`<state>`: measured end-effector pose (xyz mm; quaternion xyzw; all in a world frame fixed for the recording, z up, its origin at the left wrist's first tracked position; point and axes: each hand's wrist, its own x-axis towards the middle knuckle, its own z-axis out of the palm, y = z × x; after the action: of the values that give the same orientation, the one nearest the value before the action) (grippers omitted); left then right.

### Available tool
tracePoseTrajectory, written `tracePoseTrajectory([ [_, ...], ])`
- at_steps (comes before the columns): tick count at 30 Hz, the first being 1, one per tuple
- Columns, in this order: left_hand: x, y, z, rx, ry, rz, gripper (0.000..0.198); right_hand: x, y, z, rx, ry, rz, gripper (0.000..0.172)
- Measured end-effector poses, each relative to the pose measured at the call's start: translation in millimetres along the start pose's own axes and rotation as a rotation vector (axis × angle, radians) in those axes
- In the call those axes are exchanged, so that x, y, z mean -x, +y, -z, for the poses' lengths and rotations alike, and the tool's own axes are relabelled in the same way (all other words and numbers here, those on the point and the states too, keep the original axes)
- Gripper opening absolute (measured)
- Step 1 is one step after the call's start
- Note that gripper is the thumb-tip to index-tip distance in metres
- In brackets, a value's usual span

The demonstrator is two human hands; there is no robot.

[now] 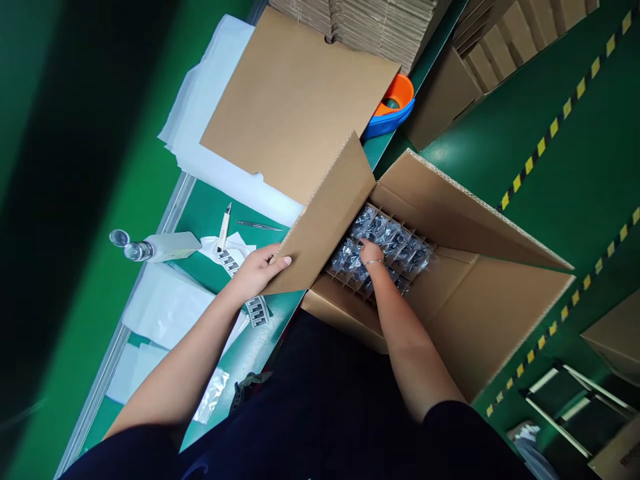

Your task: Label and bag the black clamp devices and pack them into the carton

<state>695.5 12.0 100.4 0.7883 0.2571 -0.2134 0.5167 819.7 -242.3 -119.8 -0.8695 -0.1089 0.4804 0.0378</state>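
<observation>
An open cardboard box point(445, 300) stands against the table's edge with its flaps raised. My left hand point(260, 270) is closed on the box flap point(325, 223) on the table side, thumb on the inner face. Inside the box, my right hand point(371, 253) reaches down among small dark parts in clear plastic bags point(393, 237). Its fingers are bent together and their tips are partly hidden, so what they pinch is unclear. The bags sit in rows over a cardboard divider grid point(353, 283).
On the green table point(200, 207) lie a utility knife point(225, 227), tweezers point(259, 226), label strips point(257, 311), a bottle point(170, 247) and white sheets point(210, 100) under a cardboard sheet point(300, 100). A tape roll point(397, 97) and stacked cardboard point(380, 27) are farther back.
</observation>
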Motion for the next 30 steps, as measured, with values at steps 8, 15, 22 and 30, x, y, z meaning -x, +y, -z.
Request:
tracePoseTrajectory([
  [8,-1,-1,1.1,0.010,-0.003,-0.008,0.057,-2,-10,-4,-0.104,-0.072,0.043,0.051],
  [15,-4,2,1.8,-0.005,-0.018,-0.037,0.056,55,23,-23,-0.200,-0.048,0.005,0.040],
  [22,-6,2,2.1,-0.003,0.002,-0.056,0.057,126,64,-65,-0.195,-0.186,-0.016,0.027],
  [30,-9,-11,7.2,-0.176,0.149,-0.102,0.053,104,32,-49,-0.155,-0.134,0.099,0.031],
])
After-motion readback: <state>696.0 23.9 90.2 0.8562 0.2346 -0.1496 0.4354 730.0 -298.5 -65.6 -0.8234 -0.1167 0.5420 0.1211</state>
